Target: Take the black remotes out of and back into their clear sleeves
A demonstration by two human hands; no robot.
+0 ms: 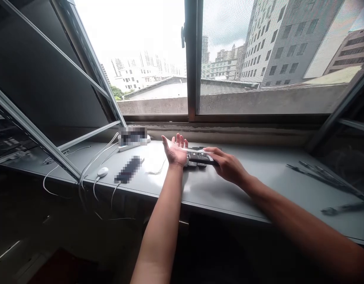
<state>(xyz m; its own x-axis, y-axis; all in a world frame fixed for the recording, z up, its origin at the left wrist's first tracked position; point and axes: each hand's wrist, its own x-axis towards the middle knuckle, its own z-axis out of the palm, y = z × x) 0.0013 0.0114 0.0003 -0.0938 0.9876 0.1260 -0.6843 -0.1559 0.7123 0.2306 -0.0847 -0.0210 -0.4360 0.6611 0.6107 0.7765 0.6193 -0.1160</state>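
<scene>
A dark keyboard [197, 158] lies on the grey desk [259, 173] under the window. My left hand [175, 150] is raised at the keyboard's left end, palm turned up and fingers spread, holding nothing. My right hand [226, 165] rests on the keyboard's right end, fingers laid over its top edge and curled slightly onto it. A thin white strip [196, 150] runs between the two hands along the keyboard's back; I cannot tell what it is.
A white mouse [102, 171] with several white cables [90, 165] lies at the left, beside a blurred dark device [128, 169] and a blurred box [132, 136]. Dark thin rods [324, 177] lie at the right. Metal shelf struts [37, 134] slant across the left.
</scene>
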